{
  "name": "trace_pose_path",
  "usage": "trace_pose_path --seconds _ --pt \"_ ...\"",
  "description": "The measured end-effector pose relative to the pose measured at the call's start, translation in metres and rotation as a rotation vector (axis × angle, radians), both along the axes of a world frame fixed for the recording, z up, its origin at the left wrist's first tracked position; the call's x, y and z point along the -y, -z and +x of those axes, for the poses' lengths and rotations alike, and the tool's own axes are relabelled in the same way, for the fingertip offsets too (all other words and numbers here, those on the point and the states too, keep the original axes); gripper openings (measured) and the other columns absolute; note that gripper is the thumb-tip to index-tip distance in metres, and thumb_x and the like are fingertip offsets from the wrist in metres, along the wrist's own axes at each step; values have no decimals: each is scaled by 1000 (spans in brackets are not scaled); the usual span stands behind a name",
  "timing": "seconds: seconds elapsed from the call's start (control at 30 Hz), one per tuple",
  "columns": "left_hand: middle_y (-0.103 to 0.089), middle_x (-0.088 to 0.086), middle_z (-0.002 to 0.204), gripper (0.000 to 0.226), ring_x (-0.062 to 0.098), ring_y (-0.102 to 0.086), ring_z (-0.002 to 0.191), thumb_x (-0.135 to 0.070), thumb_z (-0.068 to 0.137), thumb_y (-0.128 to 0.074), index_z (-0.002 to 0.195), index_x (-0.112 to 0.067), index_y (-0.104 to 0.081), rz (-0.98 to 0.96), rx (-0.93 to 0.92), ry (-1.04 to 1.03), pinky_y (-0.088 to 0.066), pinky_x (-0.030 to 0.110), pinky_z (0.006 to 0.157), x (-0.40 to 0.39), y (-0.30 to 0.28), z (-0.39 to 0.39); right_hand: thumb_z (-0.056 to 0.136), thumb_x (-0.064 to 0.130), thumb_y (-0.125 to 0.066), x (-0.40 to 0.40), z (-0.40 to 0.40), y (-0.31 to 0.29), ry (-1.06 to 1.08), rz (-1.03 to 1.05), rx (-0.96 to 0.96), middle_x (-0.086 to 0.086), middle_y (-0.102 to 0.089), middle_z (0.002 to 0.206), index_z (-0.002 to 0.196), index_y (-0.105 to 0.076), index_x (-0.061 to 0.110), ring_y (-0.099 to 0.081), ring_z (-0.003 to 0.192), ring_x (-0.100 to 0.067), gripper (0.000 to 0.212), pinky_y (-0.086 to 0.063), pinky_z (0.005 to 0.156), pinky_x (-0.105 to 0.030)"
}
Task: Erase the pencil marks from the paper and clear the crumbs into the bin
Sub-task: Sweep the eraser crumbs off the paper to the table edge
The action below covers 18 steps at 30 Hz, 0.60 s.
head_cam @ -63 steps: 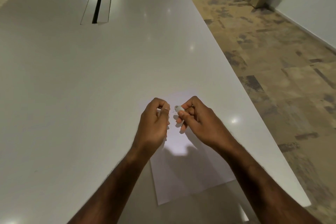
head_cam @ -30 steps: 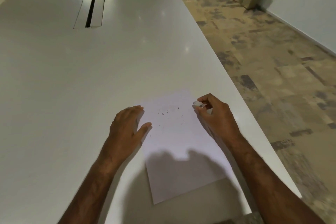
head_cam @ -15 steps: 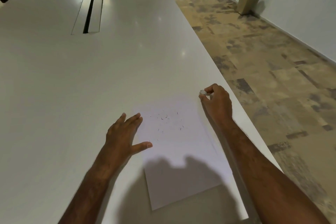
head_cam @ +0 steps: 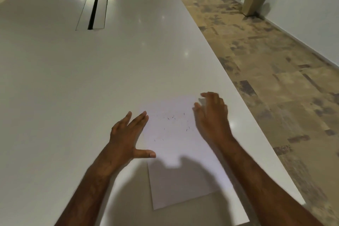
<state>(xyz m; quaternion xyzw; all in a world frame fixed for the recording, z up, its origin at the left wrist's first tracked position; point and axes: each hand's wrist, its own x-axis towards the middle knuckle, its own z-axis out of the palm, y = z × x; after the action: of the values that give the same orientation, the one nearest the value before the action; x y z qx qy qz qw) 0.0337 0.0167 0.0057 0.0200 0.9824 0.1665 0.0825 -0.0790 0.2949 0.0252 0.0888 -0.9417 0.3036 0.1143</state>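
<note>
Paper (head_cam: 183, 161) on the bench (head_cam: 73, 88), flanked by the left hand (head_cam: 126, 137) and right hand (head_cam: 212, 117), fingers spread and holding nothing. Dark crumbs (head_cam: 174, 121) lie between the fingers, uncollected. Erasing appears finished; no bin is visible.

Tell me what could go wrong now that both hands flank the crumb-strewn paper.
The crumbs lie loose on the paper, so tilting it could spill them onto the table. The right hand is near the table's edge; a sweep could send crumbs to the floor. No bin is in view.
</note>
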Motion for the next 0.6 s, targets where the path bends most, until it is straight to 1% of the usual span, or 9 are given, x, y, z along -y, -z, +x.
trace_pose_path --seconds 0.07,0.13,0.17,0.2,0.27,0.33,0.37,0.47,0.6 --pt "18 -30 165 143 10 24 154 -112 45 -26 164 -38 2 -29 17 22 4 31 119 -1 -4 1 107 46 -53 18 32 -2 -194 91 69 -1 -51 153 150 -47 19 -46 141 -23 51 -33 115 -40" --pt "22 -26 165 145 15 26 155 -112 45 -23 163 -36 8 -58 30 38 4 35 122 -2 -7 2 109 58 -36 33 62 -1 -424 161 207 7 -18 177 168 -22 25 -13 162 -11 69 -10 132 -34" --pt "25 -24 165 143 16 26 155 -111 47 -25 163 -35 10 -67 33 41 6 35 122 -3 -8 3 110 61 -30 40 76 2 -533 190 222 10 -3 178 171 -13 26 3 163 -5 73 2 132 -30" --pt "28 -24 163 140 17 27 154 -109 51 -26 162 -34 11 -75 37 42 7 35 122 -3 -8 4 110 63 -25 46 87 6 -619 220 191 11 2 177 171 -11 23 10 162 -3 74 7 132 -30" --pt "34 -25 158 134 18 29 153 -106 58 -31 162 -34 13 -90 41 36 10 36 122 -5 -7 4 111 65 -21 56 104 14 -717 297 97 5 -10 175 169 -25 17 0 164 -10 75 1 134 -39" --pt "37 -24 155 128 18 30 153 -98 67 -44 162 -34 14 -95 47 23 13 37 121 -7 -7 4 112 65 -21 62 113 21 -760 365 46 -3 -26 172 163 -39 11 -14 164 -20 76 -7 134 -48" --pt "37 -24 154 125 18 30 153 -92 72 -50 161 -34 15 -101 51 21 15 35 119 -7 -7 4 111 65 -21 65 115 22 -769 392 45 -4 -29 172 162 -41 11 -16 163 -22 77 -7 134 -50" --pt "39 -21 154 123 20 31 153 -89 75 -50 161 -33 17 -130 60 28 18 35 116 -9 -8 4 109 70 -17 67 117 22 -760 464 80 -6 -24 173 164 -37 11 -13 163 -24 83 -6 133 -52" --pt "37 -15 161 140 23 34 151 -109 53 -23 161 -31 20 -133 85 54 21 38 116 -6 -4 2 105 78 -11 55 111 21 -673 528 166 0 -1 176 170 -15 16 5 163 -19 90 0 133 -48"
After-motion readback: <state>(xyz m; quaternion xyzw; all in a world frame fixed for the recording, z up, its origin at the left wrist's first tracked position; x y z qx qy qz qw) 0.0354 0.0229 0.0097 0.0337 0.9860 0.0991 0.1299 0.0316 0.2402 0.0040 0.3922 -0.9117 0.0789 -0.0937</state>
